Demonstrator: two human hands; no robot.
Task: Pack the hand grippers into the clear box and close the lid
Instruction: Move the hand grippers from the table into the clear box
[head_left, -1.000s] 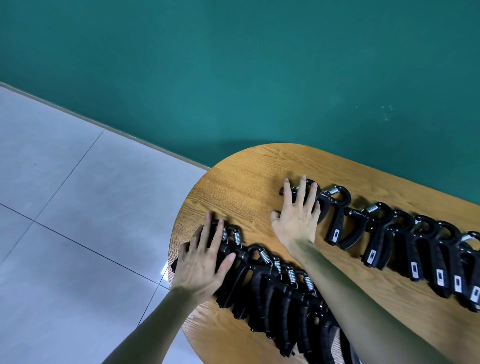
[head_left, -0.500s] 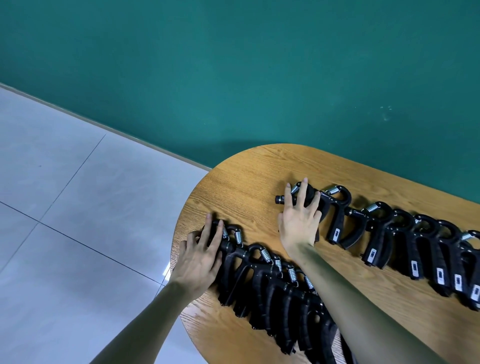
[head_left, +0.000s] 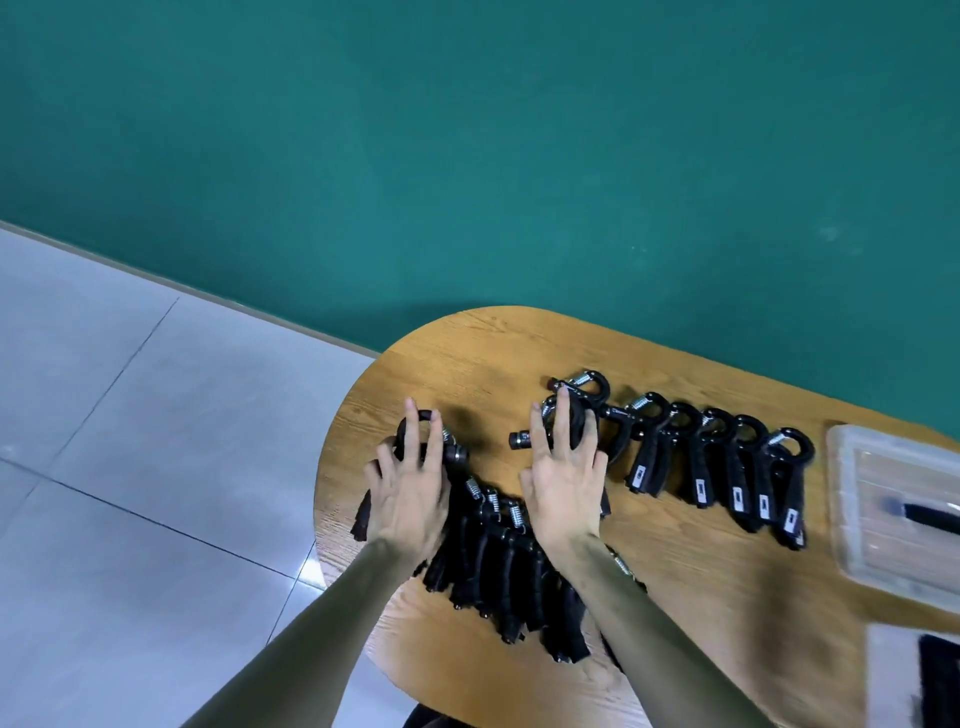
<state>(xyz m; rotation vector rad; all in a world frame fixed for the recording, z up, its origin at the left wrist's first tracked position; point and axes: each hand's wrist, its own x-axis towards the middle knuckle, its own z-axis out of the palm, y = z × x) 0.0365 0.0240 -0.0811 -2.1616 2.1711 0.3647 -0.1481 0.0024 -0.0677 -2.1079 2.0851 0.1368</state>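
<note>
On the wooden table (head_left: 691, 587), the left hand (head_left: 408, 496) lies flat with straight fingers on the end gripper (head_left: 423, 441) of the near row of hand grippers (head_left: 506, 561), the right hand (head_left: 566, 480) likewise presses the far row (head_left: 717, 462) at its nine-o'clock end, and the clear box (head_left: 841, 499) sits at three o'clock.

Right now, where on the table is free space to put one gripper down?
Bare wood lies along the table far edge, beyond both hands, and between the right forearm and the clear box. Crowded: the near row under the left hand and the far row beside the right hand.
</note>
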